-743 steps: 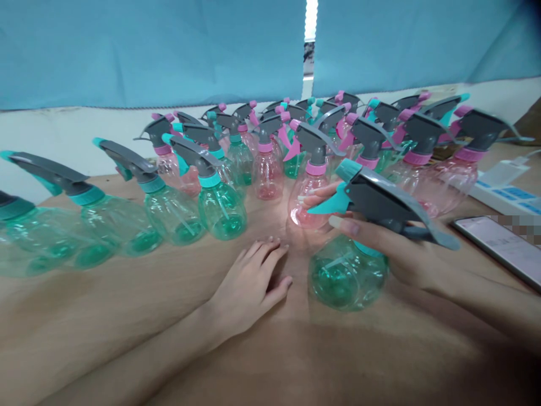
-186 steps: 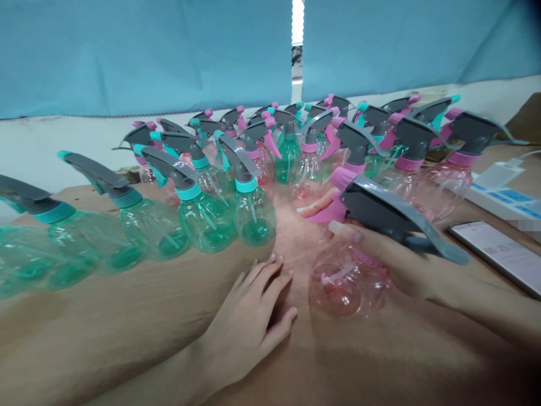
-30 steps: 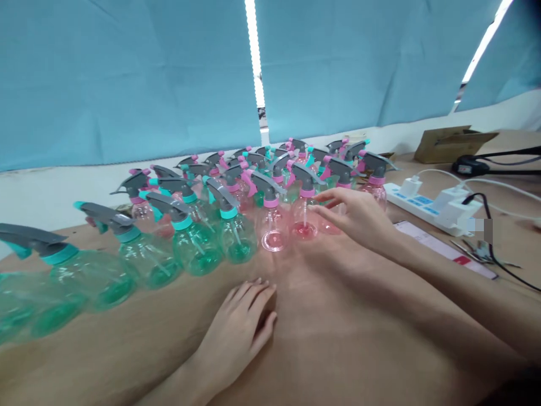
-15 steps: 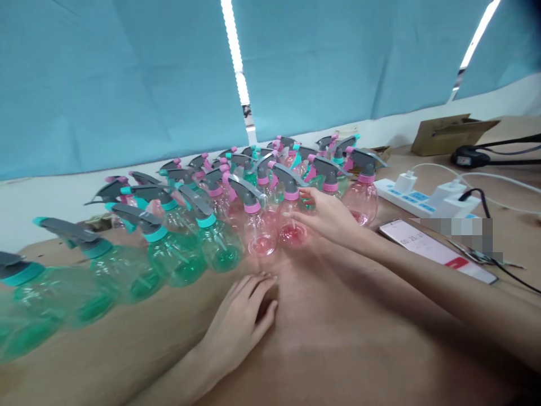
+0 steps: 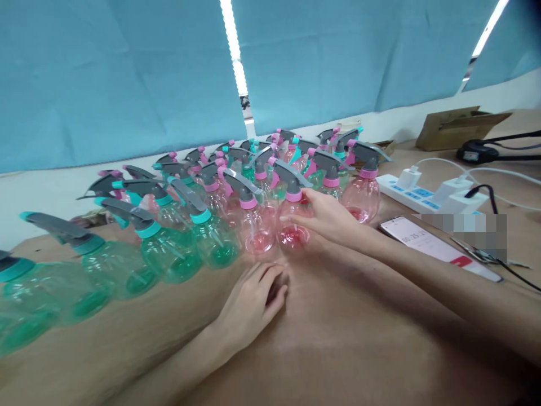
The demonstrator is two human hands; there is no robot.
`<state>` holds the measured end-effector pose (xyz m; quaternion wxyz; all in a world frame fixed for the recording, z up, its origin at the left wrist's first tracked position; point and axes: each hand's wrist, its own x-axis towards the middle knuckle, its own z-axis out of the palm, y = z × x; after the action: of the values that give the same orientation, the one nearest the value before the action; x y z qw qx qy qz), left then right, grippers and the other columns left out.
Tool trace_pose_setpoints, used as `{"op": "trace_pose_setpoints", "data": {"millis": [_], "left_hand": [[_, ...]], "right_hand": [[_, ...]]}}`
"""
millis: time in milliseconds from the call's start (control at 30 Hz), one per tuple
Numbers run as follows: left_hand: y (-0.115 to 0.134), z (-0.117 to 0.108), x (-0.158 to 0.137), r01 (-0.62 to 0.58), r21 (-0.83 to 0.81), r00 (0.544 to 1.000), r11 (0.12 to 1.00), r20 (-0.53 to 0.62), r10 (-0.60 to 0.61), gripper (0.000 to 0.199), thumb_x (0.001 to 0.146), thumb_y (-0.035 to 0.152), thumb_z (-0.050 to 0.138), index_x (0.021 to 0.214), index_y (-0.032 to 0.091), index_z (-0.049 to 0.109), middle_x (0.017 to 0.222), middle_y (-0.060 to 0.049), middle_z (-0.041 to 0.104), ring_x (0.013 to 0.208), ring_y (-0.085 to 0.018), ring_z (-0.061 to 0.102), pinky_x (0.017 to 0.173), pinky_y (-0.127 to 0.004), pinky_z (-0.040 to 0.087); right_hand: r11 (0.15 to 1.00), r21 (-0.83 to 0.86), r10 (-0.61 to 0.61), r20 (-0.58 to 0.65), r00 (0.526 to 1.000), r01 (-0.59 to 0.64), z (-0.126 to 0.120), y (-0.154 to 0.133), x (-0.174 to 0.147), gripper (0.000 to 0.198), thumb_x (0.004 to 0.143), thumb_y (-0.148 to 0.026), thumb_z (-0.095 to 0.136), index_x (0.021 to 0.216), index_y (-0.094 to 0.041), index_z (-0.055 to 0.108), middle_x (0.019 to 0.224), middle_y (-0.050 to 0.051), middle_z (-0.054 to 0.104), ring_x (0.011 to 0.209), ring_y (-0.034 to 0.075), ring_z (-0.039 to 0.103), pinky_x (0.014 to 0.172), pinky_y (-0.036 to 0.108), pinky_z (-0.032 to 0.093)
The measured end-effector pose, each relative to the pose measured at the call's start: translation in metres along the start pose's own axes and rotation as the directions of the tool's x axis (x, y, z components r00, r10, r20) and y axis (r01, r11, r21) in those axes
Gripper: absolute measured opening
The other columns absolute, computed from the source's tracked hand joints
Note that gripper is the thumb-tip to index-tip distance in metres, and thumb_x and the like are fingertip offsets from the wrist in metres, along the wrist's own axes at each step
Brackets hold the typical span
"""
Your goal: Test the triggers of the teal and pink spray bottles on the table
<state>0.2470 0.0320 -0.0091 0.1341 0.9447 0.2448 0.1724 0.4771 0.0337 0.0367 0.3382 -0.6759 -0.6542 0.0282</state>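
Pink spray bottle (image 5: 291,207) stands upright on table (image 5: 338,338), front row of bottles; R hand (image 5: 323,215) grasps its upper body, prob. to steady it; L hand (image 5: 252,299) rests loosely, holding nothing, prob. for support.

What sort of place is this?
Likely an indoor work area: many round, translucent green and pink plastic spray bottles crowd a flat brown wood-look tabletop, beside a long white plastic power strip.
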Motion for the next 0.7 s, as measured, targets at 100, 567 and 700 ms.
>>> {"op": "trace_pose_setpoints", "data": {"millis": [100,567,700], "left_hand": [[0.001,-0.001,0.000,0.014,-0.016,1.000,1.000,-0.009,-0.014,0.020,0.093,0.019,0.046,0.112,0.020,0.053,0.110,-0.007,0.062,0.103,-0.025,0.059,0.088,-0.042,0.048],[0.012,0.003,-0.018,-0.061,-0.201,0.981,0.978,-0.193,0.021,0.085,0.078,0.045,0.065,0.144,0.018,0.019,0.140,-0.017,0.042,0.126,-0.035,0.045,0.099,-0.054,0.041],[0.019,0.001,-0.025,-0.026,-0.281,0.986,0.959,-0.164,-0.021,0.086,0.072,0.051,0.072,0.142,0.023,0.030,0.137,-0.014,0.048,0.120,-0.037,0.050,0.094,-0.055,0.046]], "right_hand": [[1.000,-0.020,0.010,-0.005,1.000,-0.010,-0.005,-0.003,-0.015,0.045,0.077,-0.059,0.059,0.093,-0.018,0.054,0.094,0.009,0.066,0.080,0.026,0.062,0.061,0.034,0.044],[0.999,0.051,-0.008,0.181,0.983,-0.001,-0.028,-0.063,-0.090,0.051,0.074,-0.066,0.058,0.096,-0.020,0.056,0.094,0.007,0.066,0.083,0.025,0.063,0.072,0.041,0.048],[0.996,0.089,-0.029,0.283,0.959,0.004,-0.043,-0.087,-0.089,0.039,0.077,-0.060,0.059,0.079,-0.021,0.057,0.075,0.001,0.064,0.060,0.018,0.059,0.054,0.034,0.043]]}}
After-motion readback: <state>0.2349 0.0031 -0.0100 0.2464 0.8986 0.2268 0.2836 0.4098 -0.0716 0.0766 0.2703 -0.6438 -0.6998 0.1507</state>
